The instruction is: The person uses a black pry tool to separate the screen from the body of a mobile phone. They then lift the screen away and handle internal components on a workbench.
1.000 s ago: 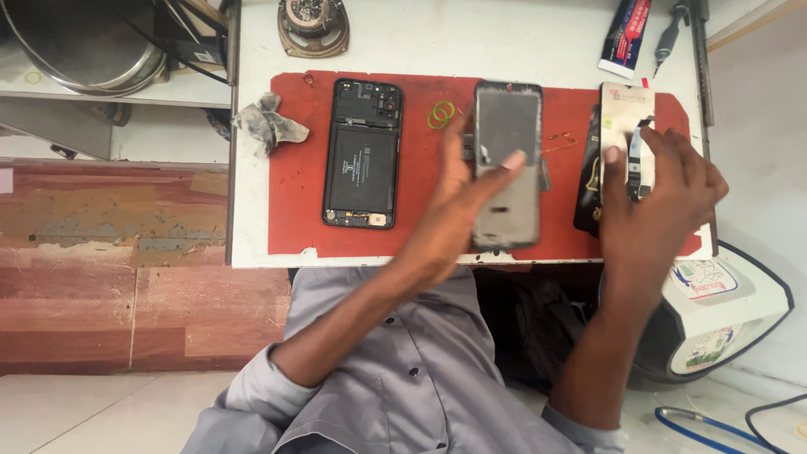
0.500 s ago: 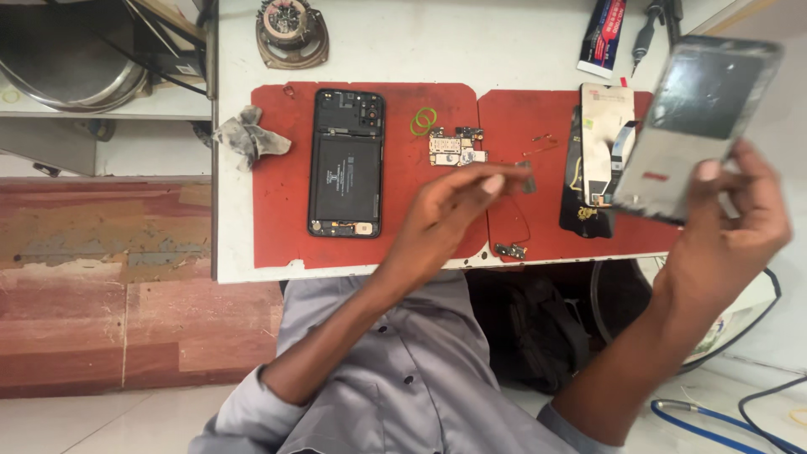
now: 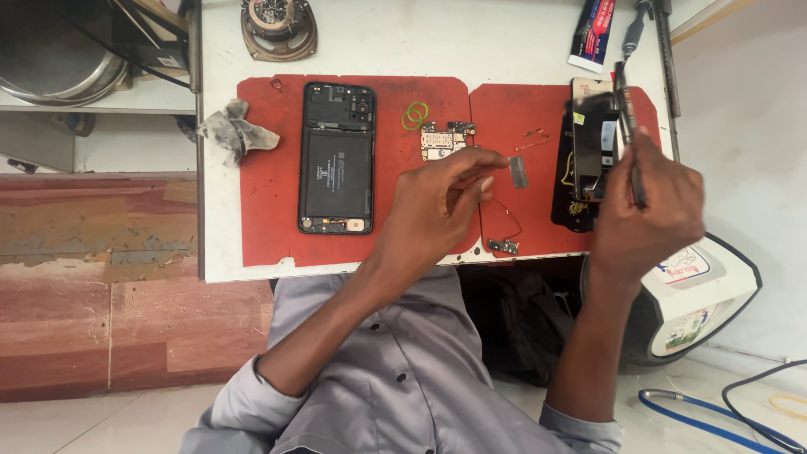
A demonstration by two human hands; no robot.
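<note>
Left hand [image 3: 441, 197] at frame centre, fingers pinched shut on a small grey metal piece [image 3: 519, 172], held just above the red mat [image 3: 269, 193]. Right hand [image 3: 647, 210] at centre right, closed around a thin phone panel [image 3: 626, 126] seen edge-on, raised over a dark phone frame [image 3: 580, 160] lying at the mat's right end. Opened phone body [image 3: 336, 158] with exposed battery flat on the mat, left of centre, well apart from both hands. Small circuit board [image 3: 445, 137] and green rubber band [image 3: 414, 114] just above the left hand. Crumpled grey cloth [image 3: 234, 130] at the mat's left edge. Small connector part [image 3: 503, 245] near the mat's lower edge
</note>
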